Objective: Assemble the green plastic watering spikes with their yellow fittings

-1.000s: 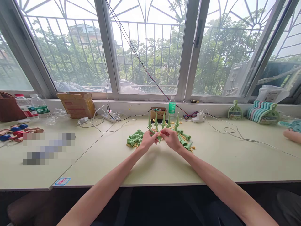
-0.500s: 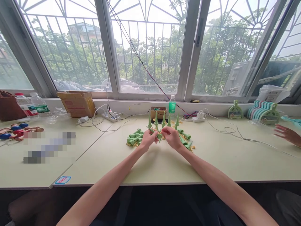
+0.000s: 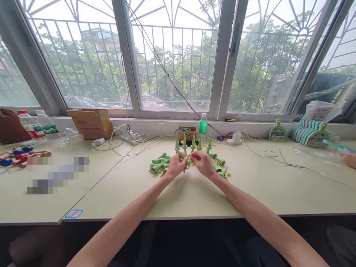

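My left hand [image 3: 174,166] and my right hand [image 3: 203,163] meet over the middle of the pale table [image 3: 194,193], both closed around one green plastic spike [image 3: 183,156] held between them. A small yellow piece shows at my right fingertips. A pile of loose green spikes [image 3: 159,163] lies just left of my left hand. More loose green spikes [image 3: 219,163] lie right of my right hand. Several spikes stand upright in a row [image 3: 192,143] behind my hands.
A green bottle [image 3: 203,124] and a small brown box [image 3: 187,132] stand behind the row. A power strip [image 3: 130,138] with cables and a cardboard box [image 3: 91,122] sit back left. Another person's hand [image 3: 348,158] is at the right edge, near stacked dustpan-shaped items [image 3: 311,131].
My hands stay in place, turning the spike slightly. The other person's hand at the right edge reached in, then drew back toward the edge.
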Demonstrator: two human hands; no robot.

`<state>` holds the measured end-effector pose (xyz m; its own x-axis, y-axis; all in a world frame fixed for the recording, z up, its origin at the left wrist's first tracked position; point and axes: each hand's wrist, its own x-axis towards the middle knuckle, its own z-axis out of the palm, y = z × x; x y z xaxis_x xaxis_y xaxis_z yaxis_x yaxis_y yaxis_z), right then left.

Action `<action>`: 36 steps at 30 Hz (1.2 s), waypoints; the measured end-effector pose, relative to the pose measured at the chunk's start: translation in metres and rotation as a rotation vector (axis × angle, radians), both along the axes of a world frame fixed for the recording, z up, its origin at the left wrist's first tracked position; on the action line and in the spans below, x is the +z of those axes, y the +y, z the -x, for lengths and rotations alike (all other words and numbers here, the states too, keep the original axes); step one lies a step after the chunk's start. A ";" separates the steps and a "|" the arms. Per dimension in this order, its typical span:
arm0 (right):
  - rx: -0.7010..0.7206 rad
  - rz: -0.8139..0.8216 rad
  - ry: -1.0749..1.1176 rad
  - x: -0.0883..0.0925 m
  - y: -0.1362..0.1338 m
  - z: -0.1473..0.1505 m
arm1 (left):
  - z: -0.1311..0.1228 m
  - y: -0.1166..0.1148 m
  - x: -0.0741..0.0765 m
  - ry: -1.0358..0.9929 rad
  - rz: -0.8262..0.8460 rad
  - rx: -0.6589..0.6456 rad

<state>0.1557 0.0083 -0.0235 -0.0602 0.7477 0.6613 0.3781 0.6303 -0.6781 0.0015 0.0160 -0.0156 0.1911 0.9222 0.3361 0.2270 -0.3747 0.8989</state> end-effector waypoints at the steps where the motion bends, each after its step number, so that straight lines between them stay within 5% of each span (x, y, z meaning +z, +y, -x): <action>1: -0.004 0.001 -0.005 0.000 0.000 0.000 | 0.000 -0.001 0.000 0.012 -0.022 0.001; 22: -0.038 0.033 -0.067 0.002 -0.003 0.000 | 0.002 -0.005 -0.001 0.069 -0.179 -0.008; 36: -0.068 0.003 -0.103 0.001 -0.004 0.002 | 0.002 0.002 -0.001 -0.076 -0.018 -0.035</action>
